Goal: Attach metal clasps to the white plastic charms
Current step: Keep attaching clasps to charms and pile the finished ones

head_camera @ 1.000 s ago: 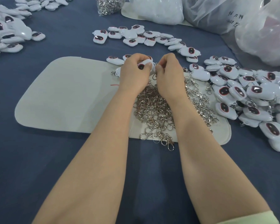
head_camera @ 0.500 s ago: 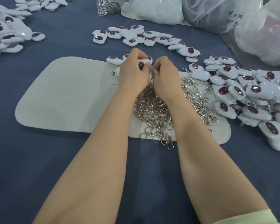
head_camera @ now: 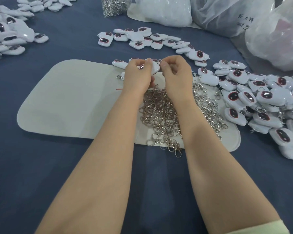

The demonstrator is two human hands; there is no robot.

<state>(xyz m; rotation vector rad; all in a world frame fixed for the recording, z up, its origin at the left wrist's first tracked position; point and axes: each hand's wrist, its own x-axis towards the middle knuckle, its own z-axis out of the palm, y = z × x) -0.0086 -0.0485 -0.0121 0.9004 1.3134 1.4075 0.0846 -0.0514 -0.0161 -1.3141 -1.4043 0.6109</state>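
Blue cloth covers the counter (head_camera: 41, 174), and a pale, rounded felt mat (head_camera: 66, 102) lies across its middle.

Head view: both bare forearms reach forward over the mat, and the hands meet above its far edge. The left hand (head_camera: 137, 76) grips one white charm (head_camera: 155, 67), with the fingers curled under it and the thumb laid on top. A sliver of the charm's dark red face shows beside the thumb. The right hand (head_camera: 176, 73) has its fingers curled, and its thumb and forefinger pinch a small metal ring (head_camera: 159, 61) right at the charm's upper corner. Whether the ring is already hooked through the charm is too small to tell.

Beneath the wrists a heap of loose silver clasps (head_camera: 161, 115) spreads over the right half of the mat, and a few spill off the near edge onto the cloth. A short red thread (head_camera: 119, 89) lies on the mat just left of the left hand.

A large pile of charms (head_camera: 260, 102) crowds the counter at the right, some with clasps showing among them. A curved row of charms (head_camera: 142, 39) lies beyond the hands, and another pile (head_camera: 7, 36) sits at the far left. At the back stand a clear bag of clasps (head_camera: 114, 5) and several pale plastic bags (head_camera: 227, 14). A light green sleeve (head_camera: 260, 229) shows at the lower right.
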